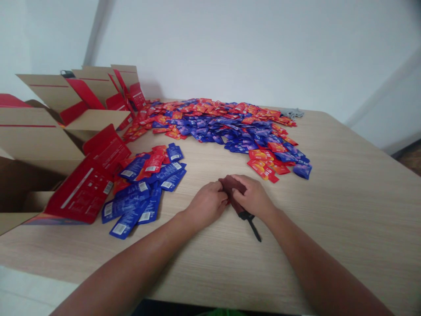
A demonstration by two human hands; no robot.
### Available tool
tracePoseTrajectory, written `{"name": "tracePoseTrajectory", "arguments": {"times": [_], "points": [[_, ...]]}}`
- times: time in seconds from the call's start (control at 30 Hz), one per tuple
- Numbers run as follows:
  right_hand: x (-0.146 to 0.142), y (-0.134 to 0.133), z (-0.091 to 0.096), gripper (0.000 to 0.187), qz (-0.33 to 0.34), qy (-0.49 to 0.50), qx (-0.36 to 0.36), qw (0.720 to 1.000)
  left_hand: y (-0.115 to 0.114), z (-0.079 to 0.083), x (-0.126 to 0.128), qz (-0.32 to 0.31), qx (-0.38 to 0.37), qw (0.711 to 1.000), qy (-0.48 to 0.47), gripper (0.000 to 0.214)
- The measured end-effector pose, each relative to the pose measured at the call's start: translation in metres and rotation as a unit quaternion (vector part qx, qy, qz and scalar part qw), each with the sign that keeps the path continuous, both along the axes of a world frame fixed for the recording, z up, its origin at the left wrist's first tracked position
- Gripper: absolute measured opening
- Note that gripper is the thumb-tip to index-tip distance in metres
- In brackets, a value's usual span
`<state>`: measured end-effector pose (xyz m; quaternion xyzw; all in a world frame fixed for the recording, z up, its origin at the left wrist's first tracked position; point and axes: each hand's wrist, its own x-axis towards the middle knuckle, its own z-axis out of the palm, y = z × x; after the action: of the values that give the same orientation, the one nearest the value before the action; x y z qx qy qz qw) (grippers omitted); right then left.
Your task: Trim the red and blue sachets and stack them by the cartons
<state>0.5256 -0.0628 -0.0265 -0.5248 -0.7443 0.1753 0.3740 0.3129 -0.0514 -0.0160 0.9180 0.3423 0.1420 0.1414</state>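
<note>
A dark maroon fabric bundle with a black end and strap (237,202), much like a small folded umbrella, is between my hands, low over the table. My right hand (251,195) wraps round its middle, thumb on top. At its far left end, the closed fingers of my left hand (208,204) pinch the fabric; their tips are partly hidden. A speck of red shows beside the left fingers, too small to name. Left of my hands lies a loose pile of blue and red sachets (144,193), many with barcodes facing up.
A long heap of red-orange and purple-blue sachets (213,125) stretches across the back of the table (329,210). Open red and brown cardboard boxes (82,188) stand along the left side, flaps spread. A crumpled grey cloth (292,113) lies behind the heap's right end, near the wall.
</note>
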Motion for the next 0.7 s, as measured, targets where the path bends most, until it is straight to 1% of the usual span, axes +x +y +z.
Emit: {"name": "tracePoseTrajectory", "arguments": {"times": [0.07, 0.13, 0.23, 0.33, 0.5, 0.63, 0.7], "points": [[-0.001, 0.000, -0.001, 0.046, -0.009, -0.036, -0.011, 0.999, -0.001, -0.001, 0.001, 0.011, -0.002, 1.000, -0.001, 0.021], [0.001, 0.002, -0.002, 0.044, -0.026, -0.048, -0.017, 0.998, -0.003, -0.001, 0.002, 0.022, -0.002, 1.000, -0.001, 0.019], [0.005, 0.006, -0.003, 0.043, -0.042, -0.030, -0.027, 0.998, -0.005, 0.001, 0.002, 0.043, 0.002, 0.999, 0.001, 0.017], [0.010, 0.009, -0.001, 0.041, -0.072, -0.012, -0.029, 0.997, -0.007, 0.003, 0.002, 0.060, 0.002, 0.998, 0.013, 0.017], [0.021, 0.014, -0.001, 0.034, -0.119, -0.012, -0.044, 0.992, -0.006, 0.004, 0.003, 0.064, -0.010, 0.998, 0.022, 0.015], [0.031, 0.020, -0.008, 0.037, -0.161, -0.046, -0.041, 0.985, -0.005, 0.000, 0.003, 0.065, -0.008, 0.998, 0.016, 0.016], [0.035, 0.023, -0.010, 0.039, -0.170, -0.065, -0.039, 0.983, -0.005, -0.002, 0.002, 0.069, -0.010, 0.998, 0.010, 0.014]]}}
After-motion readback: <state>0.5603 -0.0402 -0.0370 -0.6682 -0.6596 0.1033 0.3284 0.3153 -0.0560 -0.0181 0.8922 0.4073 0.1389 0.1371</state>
